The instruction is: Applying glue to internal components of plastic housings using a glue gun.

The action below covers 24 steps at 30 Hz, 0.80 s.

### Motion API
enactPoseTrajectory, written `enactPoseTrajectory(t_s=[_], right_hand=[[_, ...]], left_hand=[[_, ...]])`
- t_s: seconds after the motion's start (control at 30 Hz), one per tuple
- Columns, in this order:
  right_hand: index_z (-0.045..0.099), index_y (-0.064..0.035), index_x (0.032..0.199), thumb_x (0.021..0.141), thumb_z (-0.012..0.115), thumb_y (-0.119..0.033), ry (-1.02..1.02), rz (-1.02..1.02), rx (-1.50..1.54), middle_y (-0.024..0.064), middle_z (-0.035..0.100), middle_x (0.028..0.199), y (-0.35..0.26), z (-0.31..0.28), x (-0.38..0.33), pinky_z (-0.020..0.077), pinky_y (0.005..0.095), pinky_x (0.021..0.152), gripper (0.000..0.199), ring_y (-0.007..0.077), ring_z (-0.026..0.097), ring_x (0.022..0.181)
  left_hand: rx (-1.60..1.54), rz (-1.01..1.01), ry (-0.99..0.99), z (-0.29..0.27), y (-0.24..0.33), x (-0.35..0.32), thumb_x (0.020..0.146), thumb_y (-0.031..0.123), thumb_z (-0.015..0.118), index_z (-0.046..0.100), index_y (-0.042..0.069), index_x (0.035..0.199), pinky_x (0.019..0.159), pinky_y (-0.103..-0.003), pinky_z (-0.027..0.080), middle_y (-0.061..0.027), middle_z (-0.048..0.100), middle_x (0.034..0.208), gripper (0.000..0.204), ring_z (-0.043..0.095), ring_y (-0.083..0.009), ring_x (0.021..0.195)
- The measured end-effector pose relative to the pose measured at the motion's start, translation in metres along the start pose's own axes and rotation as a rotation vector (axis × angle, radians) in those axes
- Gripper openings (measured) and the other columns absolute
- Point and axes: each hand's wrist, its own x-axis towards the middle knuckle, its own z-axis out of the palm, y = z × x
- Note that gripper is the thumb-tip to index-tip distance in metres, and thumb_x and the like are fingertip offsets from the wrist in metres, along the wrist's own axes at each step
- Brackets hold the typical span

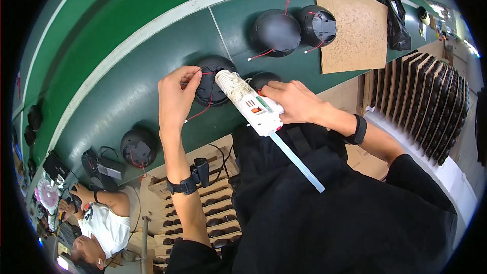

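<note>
A black round shell (205, 90) lies open side up on the green table, with a thin red wire (209, 102) across it. At its left edge my left hand (174, 94) pinches part of a red wire between thumb and fingertips. My right hand (297, 100) is wrapped round a white hot glue gun (259, 116). The gun's ribbed front end reaches over the shell and hides its right part; the nozzle tip cannot be made out. From the gun's rear sticks a long translucent glue stick (298, 164). Another dark round piece (264, 78) sits beside my right hand, partly covered.
Two black shells (275, 33) with red wires stand farther back, next to a cardboard sheet (353, 30) and a black plastic bag (397, 20). Another shell (138, 148) lies left. Racks of dark domes (426, 104) stand right and below. A co-worker (112, 227) sits at lower left.
</note>
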Motion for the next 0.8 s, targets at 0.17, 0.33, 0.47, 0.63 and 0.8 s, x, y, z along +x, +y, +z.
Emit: enactPoseTrajectory(t_s=[0.17,0.33,0.47,0.63,0.8], right_hand=[[0.058,-0.0033,0.107,0.068,0.076,-0.010,-0.006,-0.029,0.005,0.0143,0.061,0.095,0.002,0.000,0.002,0.0522,0.0500,0.070,0.043,0.0413,0.064,0.085],[0.059,-0.0039,0.109,0.066,0.074,-0.008,0.013,-0.035,0.051,0.0133,0.062,0.098,0.001,0.000,-0.002,0.0526,0.0508,0.071,0.046,0.0420,0.064,0.087],[0.060,-0.0055,0.110,0.066,0.074,-0.012,-0.035,-0.059,0.093,0.0120,0.062,0.099,0.001,-0.004,-0.006,0.0530,0.0502,0.070,0.046,0.0410,0.065,0.088],[0.061,-0.0074,0.109,0.068,0.075,-0.016,-0.187,-0.098,0.056,0.0105,0.062,0.098,-0.001,-0.007,-0.005,0.0536,0.0495,0.069,0.044,0.0378,0.066,0.087],[0.063,-0.0067,0.109,0.067,0.078,-0.017,-0.202,-0.129,-0.014,0.0115,0.063,0.097,-0.009,-0.003,0.007,0.0543,0.0481,0.070,0.046,0.0359,0.067,0.085]], left_hand=[[-0.047,0.036,0.057,0.005,-0.003,0.000,0.093,0.008,0.073,0.075,-0.002,0.111,0.076,-0.033,0.057,-0.0160,0.077,0.098,0.020,0.073,-0.0203,0.087],[0.133,0.008,0.074,-0.012,0.002,-0.024,0.096,0.019,0.071,0.071,-0.003,0.119,0.081,-0.038,0.057,-0.0200,0.076,0.103,0.031,0.075,-0.0282,0.093],[0.249,-0.064,-0.307,-0.034,0.004,-0.057,0.097,0.020,0.070,0.072,-0.004,0.108,0.074,-0.034,0.054,-0.0178,0.072,0.083,0.027,0.069,-0.0218,0.077],[0.079,0.044,-0.267,-0.033,-0.002,-0.048,0.096,0.014,0.069,0.071,-0.005,0.095,0.058,-0.036,0.042,-0.0167,0.059,0.066,0.020,0.050,-0.0201,0.057],[0.056,-0.011,-0.166,-0.017,-0.001,-0.021,0.102,0.022,0.065,0.072,-0.005,0.096,0.056,-0.035,0.038,-0.0138,0.054,0.062,0.028,0.045,-0.0152,0.057]])
